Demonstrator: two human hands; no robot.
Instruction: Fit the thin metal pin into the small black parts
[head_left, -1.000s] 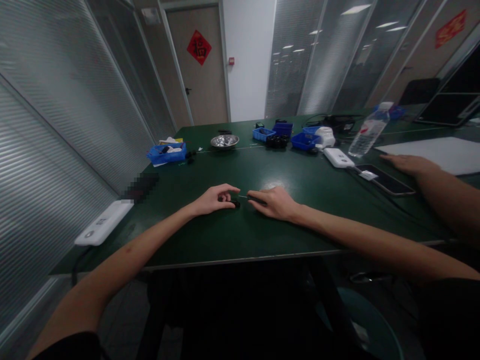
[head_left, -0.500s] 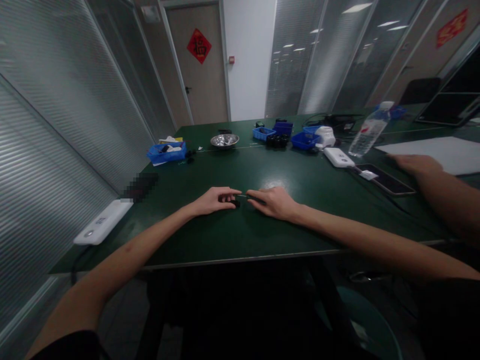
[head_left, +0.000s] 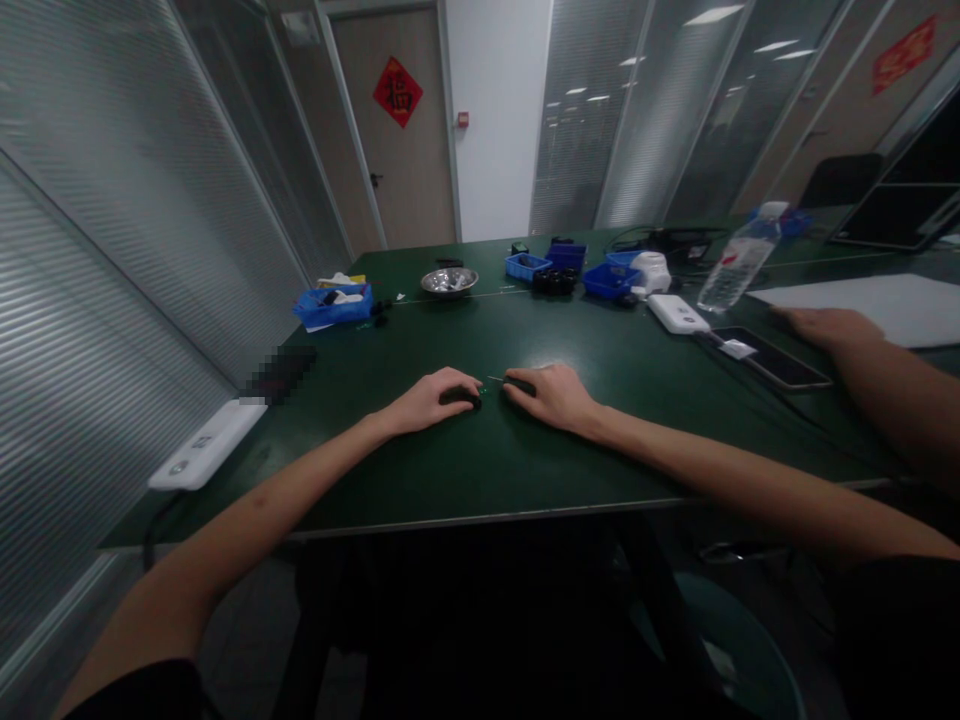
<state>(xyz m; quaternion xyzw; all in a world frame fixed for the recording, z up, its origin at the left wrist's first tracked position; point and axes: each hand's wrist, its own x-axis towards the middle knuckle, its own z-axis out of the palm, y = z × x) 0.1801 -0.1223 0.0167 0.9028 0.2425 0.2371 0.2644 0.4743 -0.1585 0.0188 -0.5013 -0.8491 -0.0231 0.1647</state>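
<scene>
My left hand [head_left: 433, 400] rests on the green table, its fingers curled round a small black part [head_left: 466, 400] whose exact kind I cannot make out. Across a narrow gap, my right hand [head_left: 553, 393] grips a screwdriver [head_left: 519, 384] by its dark handle. The thin metal shaft points left, toward the black part, with its tip apart from it. Small green glints show on the tabletop between the two hands.
A metal bowl [head_left: 449, 283] stands ahead, with blue bins [head_left: 336, 305] to its left and several more at right. At right are a power strip [head_left: 677, 314], a phone [head_left: 772, 357], a tilted water bottle [head_left: 741, 262] and another person's arm [head_left: 900, 390]. Another white power strip [head_left: 208, 443] lies left.
My right hand has drawn back slightly right with the screwdriver, whose tip has come away from the black part. The left hand has barely moved.
</scene>
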